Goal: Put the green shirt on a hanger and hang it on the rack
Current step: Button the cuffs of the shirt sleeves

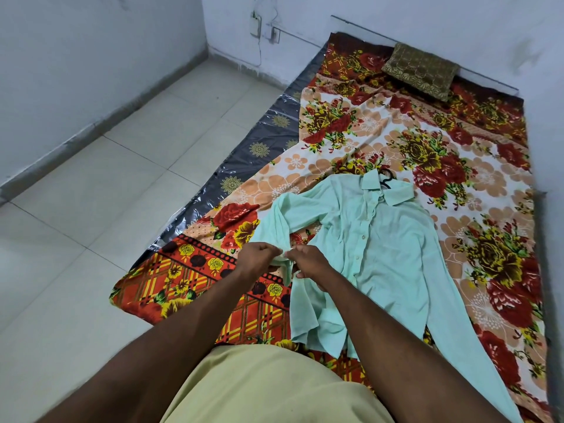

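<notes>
A pale green button-up shirt point(375, 239) lies front-up on the flowered bedsheet, collar pointing away from me. A black hanger hook point(388, 178) pokes out at the collar; the rest of the hanger is hidden under the cloth. The shirt's left sleeve is bent back toward me. My left hand point(256, 257) and my right hand point(308, 261) meet at that sleeve's cuff, each pinching the green fabric between curled fingers. No rack is in view.
The mattress point(244, 166), covered with a red and orange floral sheet point(427, 141), lies on the pale tiled floor point(106, 209) against the right wall. A brown patterned pillow point(421, 70) sits at its far end. A wall socket point(255, 25) is at the back.
</notes>
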